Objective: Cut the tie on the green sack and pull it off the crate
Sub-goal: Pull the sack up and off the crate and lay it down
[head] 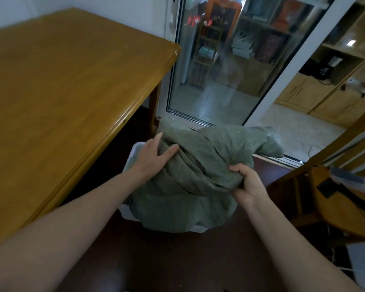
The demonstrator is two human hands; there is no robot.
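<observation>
In the lower middle of the frame a crumpled olive-green cloth sack [198,165] lies heaped over a pale white plastic crate [135,150] that stands on the dark floor. Only the crate's rim shows, at the sack's left edge and below its near edge. The left hand [151,157] lies flat on the sack's left side, its fingers [157,140] straight and a little spread and the thumb stretched across a fold, apparently to steady the bundle and the crate under it. The right hand [248,182], at the sack's right side, has its fingers [238,168] curled round a gathered bunch of cloth, a grip that suits hauling the fabric up and toward the person. No tie or cutting tool is plain to see, so the cutting looks done and the pulling-off under way. A honey-coloured wooden table [61,81] fills the upper left, a glass door [219,70] stands behind the sack, and a wooden chair [303,186] sits at the right.
</observation>
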